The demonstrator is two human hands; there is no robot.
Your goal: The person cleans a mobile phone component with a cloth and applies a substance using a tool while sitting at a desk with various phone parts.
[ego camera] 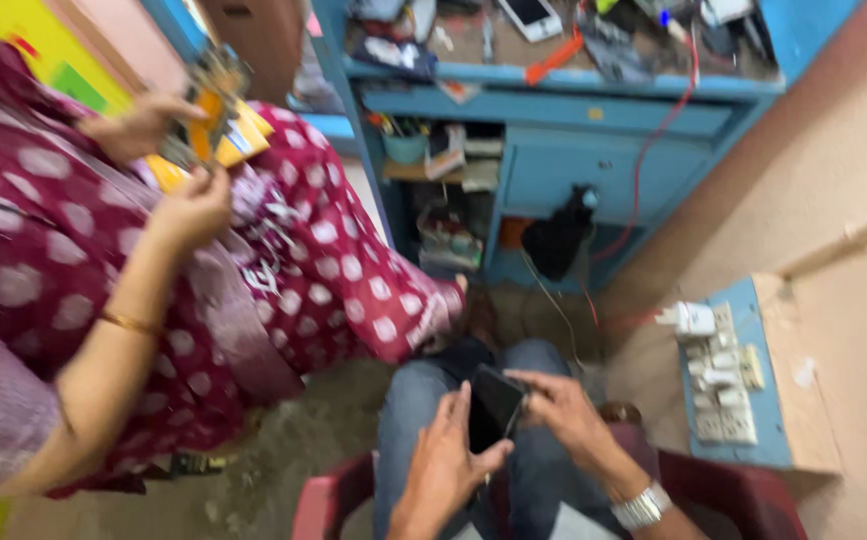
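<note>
A black smartphone (pixel 495 405) with a dark screen is held over my lap at the bottom centre. My left hand (pixel 446 462) grips its lower left side from below. My right hand (pixel 564 408) holds its right edge, fingers curled along the top; a silver watch is on that wrist. I sit on a dark red chair (pixel 329 498) in blue jeans.
Another person in a maroon dotted garment (pixel 324 260) stands at the left, their hands (pixel 189 205) on a yellow packet and keys. A cluttered blue workbench (pixel 594 110) is ahead. A blue board of white switches and plugs (pixel 724 375) hangs on the right wall.
</note>
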